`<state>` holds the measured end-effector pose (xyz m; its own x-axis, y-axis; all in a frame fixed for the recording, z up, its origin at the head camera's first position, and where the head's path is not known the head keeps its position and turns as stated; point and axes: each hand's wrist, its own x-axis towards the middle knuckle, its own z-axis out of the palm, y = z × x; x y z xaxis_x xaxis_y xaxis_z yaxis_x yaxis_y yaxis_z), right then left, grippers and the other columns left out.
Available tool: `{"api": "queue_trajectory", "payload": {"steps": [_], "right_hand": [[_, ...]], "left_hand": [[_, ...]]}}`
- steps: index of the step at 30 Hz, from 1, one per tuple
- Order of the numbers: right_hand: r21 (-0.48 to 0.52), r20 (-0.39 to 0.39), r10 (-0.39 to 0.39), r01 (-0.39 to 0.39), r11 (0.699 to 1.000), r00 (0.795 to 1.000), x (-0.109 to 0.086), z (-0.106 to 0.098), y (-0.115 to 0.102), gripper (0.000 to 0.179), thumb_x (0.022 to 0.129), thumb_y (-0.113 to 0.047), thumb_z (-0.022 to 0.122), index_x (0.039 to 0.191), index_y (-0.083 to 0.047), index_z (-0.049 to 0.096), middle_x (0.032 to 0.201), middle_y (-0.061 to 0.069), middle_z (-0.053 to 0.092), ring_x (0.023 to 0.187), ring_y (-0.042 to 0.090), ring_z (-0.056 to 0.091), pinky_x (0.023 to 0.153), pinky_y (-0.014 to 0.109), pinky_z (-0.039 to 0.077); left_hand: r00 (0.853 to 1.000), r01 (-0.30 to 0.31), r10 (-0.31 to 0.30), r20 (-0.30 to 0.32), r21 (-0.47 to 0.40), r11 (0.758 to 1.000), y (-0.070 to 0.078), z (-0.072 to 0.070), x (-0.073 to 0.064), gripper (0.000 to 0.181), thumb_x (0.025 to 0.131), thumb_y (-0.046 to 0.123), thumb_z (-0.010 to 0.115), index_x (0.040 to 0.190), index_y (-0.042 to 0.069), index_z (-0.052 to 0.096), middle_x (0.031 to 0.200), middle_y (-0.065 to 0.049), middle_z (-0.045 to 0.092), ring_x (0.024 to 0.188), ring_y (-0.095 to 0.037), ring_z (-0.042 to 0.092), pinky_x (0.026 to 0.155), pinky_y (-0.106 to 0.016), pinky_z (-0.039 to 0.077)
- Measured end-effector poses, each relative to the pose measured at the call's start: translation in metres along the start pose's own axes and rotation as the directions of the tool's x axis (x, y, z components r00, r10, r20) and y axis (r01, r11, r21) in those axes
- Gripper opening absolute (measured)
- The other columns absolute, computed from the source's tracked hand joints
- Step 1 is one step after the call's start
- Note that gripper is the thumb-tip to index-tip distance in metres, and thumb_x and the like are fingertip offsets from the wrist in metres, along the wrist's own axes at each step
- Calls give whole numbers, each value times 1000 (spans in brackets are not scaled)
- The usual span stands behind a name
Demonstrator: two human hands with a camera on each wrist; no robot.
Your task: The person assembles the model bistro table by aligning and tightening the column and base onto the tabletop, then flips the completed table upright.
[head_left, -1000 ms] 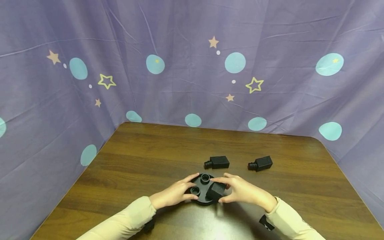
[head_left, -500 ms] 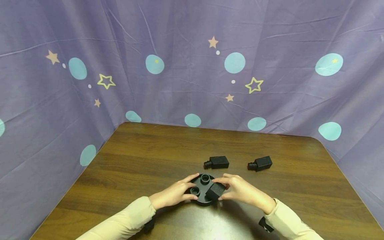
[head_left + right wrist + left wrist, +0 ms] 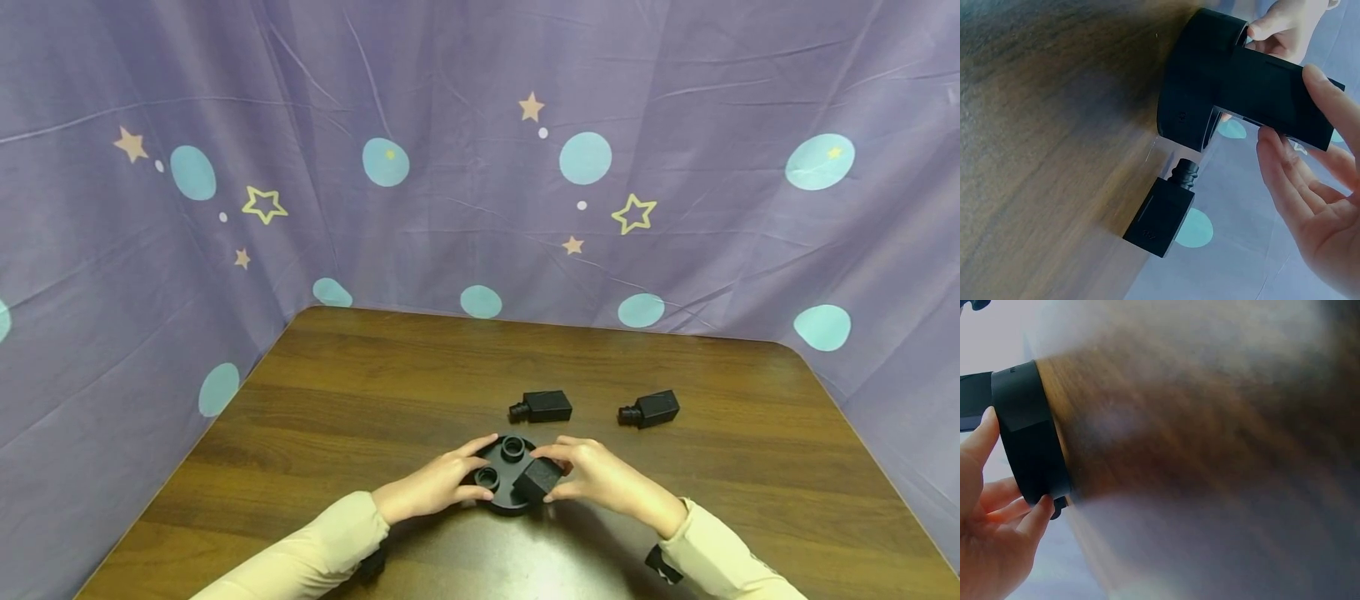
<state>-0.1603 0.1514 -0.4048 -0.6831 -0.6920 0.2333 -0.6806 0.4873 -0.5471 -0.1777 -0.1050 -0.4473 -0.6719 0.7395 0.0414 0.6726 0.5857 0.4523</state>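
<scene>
A round black base (image 3: pixel 504 476) with ring-shaped sockets stands on the table in front of me. My left hand (image 3: pixel 431 485) grips its left rim, thumb near and fingers on the far side; in the left wrist view the fingers curl against the base's side wall (image 3: pixel 1032 437). On the right part of the base a square black block (image 3: pixel 538 479) stands upright. My right hand (image 3: pixel 603 479) pinches this block (image 3: pixel 1285 97) near its top, between thumb and fingers. The block's lower end is hidden where it meets the base. Two sockets on the left and back show open.
Two more black blocks with threaded ends lie on their sides behind the base: one block (image 3: pixel 547 406) straight behind, another block (image 3: pixel 651 409) farther right. The wooden table (image 3: pixel 390 358) meets a purple patterned curtain (image 3: pixel 480 208) at the back.
The right hand and the block in it have turned very slightly; the left hand stays on the base. The head view has shifted a little.
</scene>
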Motion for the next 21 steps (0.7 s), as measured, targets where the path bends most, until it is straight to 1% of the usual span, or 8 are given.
{"api": "queue_trajectory", "payload": {"steps": [5, 8, 10, 13, 16, 21], "right_hand": [[20, -9, 13, -13, 1000, 1000, -1, 1, -2, 46, 68, -19, 75, 110, -7, 61, 76, -7, 47, 62, 8, 47, 53, 14, 42], [36, -17, 26, -25, 999, 1000, -2, 2, -4, 45, 68, -19, 76, 110, -7, 61, 78, -6, 48, 62, 6, 48, 54, 14, 43], [39, -23, 35, -35, 999, 999, -3, 3, -4, 45, 68, -19, 76, 109, -7, 61, 77, -6, 48, 62, 4, 47, 54, 15, 43], [53, -30, 49, -48, 997, 998, -3, 5, -4, 44, 69, -17, 75, 109, -6, 61, 75, -7, 47, 61, 1, 46, 53, 15, 44], [69, -37, 62, -60, 996, 997, -3, 7, -3, 43, 70, -15, 74, 109, -3, 60, 73, -8, 49, 62, -1, 48, 54, 15, 45], [85, -58, 87, -82, 993, 995, -3, 9, -5, 41, 70, -11, 73, 108, 1, 60, 72, -8, 57, 63, -1, 53, 57, 17, 47]], "left_hand": [[1000, -1, 1, 8, -15, 1000, -1, -1, 0, 52, 85, 37, 54, 113, -7, 55, 141, -12, 28, 115, -24, 46, 93, -31, 41], [1000, 9, -8, 29, -33, 999, -1, -3, 0, 53, 85, 36, 55, 117, -5, 54, 142, -11, 28, 117, -24, 44, 94, -32, 40], [999, 15, -13, 44, -47, 999, 0, -6, 1, 51, 85, 35, 56, 119, -4, 53, 142, -11, 28, 118, -25, 43, 94, -34, 40], [999, 16, -14, 47, -57, 998, 1, -10, 3, 48, 85, 30, 58, 121, -2, 52, 140, -13, 31, 119, -27, 42, 94, -36, 40], [1000, 12, -11, 23, -48, 999, 1, -11, 4, 43, 84, 23, 60, 120, 0, 53, 136, -15, 36, 118, -28, 43, 92, -38, 41], [999, 10, -11, -46, -34, 999, 3, -11, 6, 34, 83, 16, 62, 114, 3, 58, 127, -15, 46, 112, -26, 48, 89, -37, 43]]}}
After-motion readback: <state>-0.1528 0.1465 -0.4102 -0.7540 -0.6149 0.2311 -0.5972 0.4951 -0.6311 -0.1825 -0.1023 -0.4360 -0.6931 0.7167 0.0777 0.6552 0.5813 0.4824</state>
